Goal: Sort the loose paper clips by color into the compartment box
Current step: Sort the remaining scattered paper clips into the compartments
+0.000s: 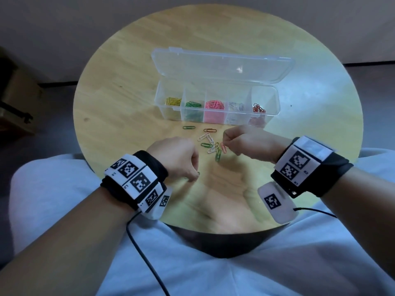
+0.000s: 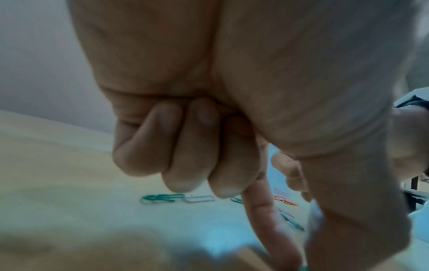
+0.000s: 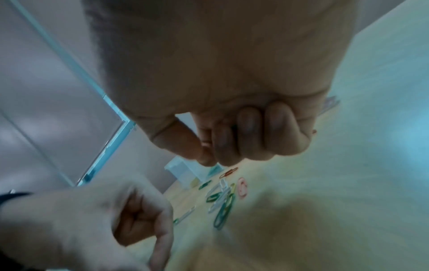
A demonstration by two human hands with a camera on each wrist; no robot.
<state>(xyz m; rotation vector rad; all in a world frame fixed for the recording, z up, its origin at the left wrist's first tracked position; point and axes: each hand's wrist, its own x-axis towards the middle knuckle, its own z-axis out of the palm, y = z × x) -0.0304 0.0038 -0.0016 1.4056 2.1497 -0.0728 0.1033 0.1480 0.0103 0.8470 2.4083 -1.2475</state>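
Note:
A clear compartment box (image 1: 276, 103) stands open on the round wooden table (image 1: 119, 99). From left to right it holds yellow, green, pink, white and red clips. Loose clips (image 1: 213, 147) in green, white, red and pink lie in front of it. My left hand (image 1: 195, 176) reaches down to the table, and its forefinger (image 2: 276, 236) and thumb pinch a green clip (image 1: 198, 173), which is mostly hidden. My right hand (image 1: 226, 140) hovers curled just right of the pile, thumb against forefinger (image 3: 204, 154), with nothing seen between them. A pink clip (image 3: 242, 187) lies below it.
The box lid (image 1: 222, 65) leans back behind the compartments. Single green (image 1: 189, 127) and red (image 1: 210, 130) clips lie apart near the box front. The table edge runs close to my lap, and cables hang from both wrist bands.

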